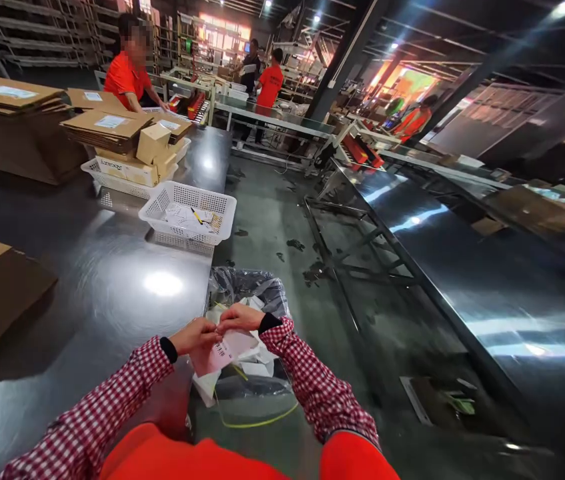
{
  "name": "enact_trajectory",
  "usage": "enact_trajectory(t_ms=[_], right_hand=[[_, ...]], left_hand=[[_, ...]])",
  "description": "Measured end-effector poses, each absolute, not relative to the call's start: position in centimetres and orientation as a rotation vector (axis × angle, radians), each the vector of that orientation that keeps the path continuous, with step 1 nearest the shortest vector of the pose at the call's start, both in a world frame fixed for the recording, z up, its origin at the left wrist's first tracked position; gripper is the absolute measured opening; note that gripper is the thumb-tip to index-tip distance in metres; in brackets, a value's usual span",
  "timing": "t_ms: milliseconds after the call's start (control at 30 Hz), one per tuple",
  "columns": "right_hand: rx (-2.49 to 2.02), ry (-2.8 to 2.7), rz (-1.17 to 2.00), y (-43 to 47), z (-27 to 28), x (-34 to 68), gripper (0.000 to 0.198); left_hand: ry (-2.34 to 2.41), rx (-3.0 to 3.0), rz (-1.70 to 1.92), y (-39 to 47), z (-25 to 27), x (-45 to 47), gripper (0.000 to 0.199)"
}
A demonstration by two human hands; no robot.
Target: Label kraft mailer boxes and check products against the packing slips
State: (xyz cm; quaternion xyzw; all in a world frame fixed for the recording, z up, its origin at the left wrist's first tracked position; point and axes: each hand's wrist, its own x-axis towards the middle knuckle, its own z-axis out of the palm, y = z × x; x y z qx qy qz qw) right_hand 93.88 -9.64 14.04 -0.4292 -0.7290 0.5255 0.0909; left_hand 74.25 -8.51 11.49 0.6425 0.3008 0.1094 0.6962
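Note:
Both hands meet over a lined waste bin (282, 293) beside the metal table. Between them hangs a pinkish paper slip (209, 359) with a printed barcode label. My left hand (195, 335) pinches the slip's upper edge from the left. My right hand (239, 318) is closed on the same edge, its fingertips touching the left ones. Crumpled white papers (257, 365) and a yellow strap (262, 425) lie in and over the bin below. Part of the slip is hidden behind the fingers.
On the metal table (112, 293) stands a white basket (147, 223) with papers and a yellow pen (196, 215). Behind it are a basket with boxes (127, 171) and stacked flat cartons (107, 127). A co-worker (129, 73) stands farther back. Another metal table (442, 267) runs along the right.

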Motion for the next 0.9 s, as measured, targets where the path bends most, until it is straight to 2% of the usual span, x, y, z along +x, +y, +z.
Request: enact_trajectory(t_ms=[67, 167, 267, 367, 467, 567, 733, 900], right_hand=[[-1.408, -1.939, 1.587, -10.3, 12.7, 94.6, 0.04], [-1.7, -1.601, 1.351, -11.6, 10.6, 97.0, 0.045], [-1.88, -1.414, 1.097, -12.8, 8.9, 99.7, 0.053], [-1.944, -1.34, 1.022, -13.3, 7.8, 100.3, 0.047], [-1.853, -1.359, 1.086, -12.9, 7.2, 98.0, 0.048], [-1.628, -1.481, 1.308, -12.2, 6.8, 94.2, 0.046], [-1.422, -1.538, 1.57, -11.3, 5.5, 91.4, 0.049], [-1.293, -1.756, 1.664, -11.0, 6.3, 92.7, 0.035]], left_hand=[[0.668, 1.369, 0.213, -8.2, 10.9, 74.7, 0.042], [0.744, 1.237, 0.274, -7.6, 9.7, 74.0, 0.044], [0.903, 1.049, 0.456, -6.9, 8.7, 72.4, 0.043], [1.036, 0.87, 0.662, -6.4, 7.9, 71.5, 0.038], [1.125, 0.775, 0.788, -6.2, 7.4, 71.7, 0.031], [1.197, 0.778, 0.857, -5.9, 6.9, 71.9, 0.025], [1.3, 1.04, 0.922, -5.5, 7.1, 70.5, 0.022], [1.134, 1.525, 0.766, -5.8, 8.6, 70.2, 0.039]])
